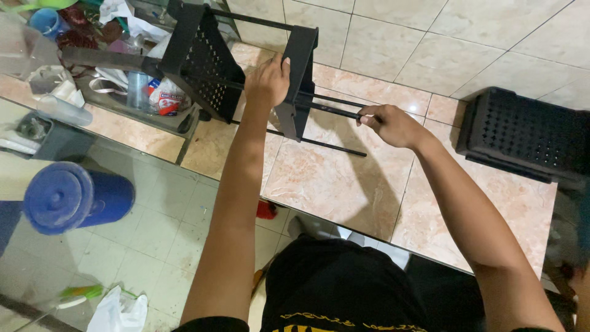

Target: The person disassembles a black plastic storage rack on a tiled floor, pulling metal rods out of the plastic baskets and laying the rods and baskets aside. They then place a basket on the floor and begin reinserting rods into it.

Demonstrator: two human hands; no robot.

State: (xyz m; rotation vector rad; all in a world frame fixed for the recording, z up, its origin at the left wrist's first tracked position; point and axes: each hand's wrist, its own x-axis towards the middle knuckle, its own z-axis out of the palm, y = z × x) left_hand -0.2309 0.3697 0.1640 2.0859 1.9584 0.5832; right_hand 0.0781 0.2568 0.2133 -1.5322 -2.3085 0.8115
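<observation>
A black plastic rack stands partly put together on a tiled counter. Its perforated shelf [200, 58] is tilted at the back left, and a second black shelf panel [299, 67] sits edge-on, threaded on thin black rods. My left hand [268, 79] grips the top edge of that panel. My right hand [389, 125] is closed around the end of one black rod [335, 110] that runs through the panel. Another rod [319, 143] lies lower, near the counter surface.
A second black perforated shelf [527, 136] rests at the right of the pink tiled counter [344, 184]. A blue lidded jug [70, 198] stands on a glass surface at the left. Bags, a cup and clutter fill the back left.
</observation>
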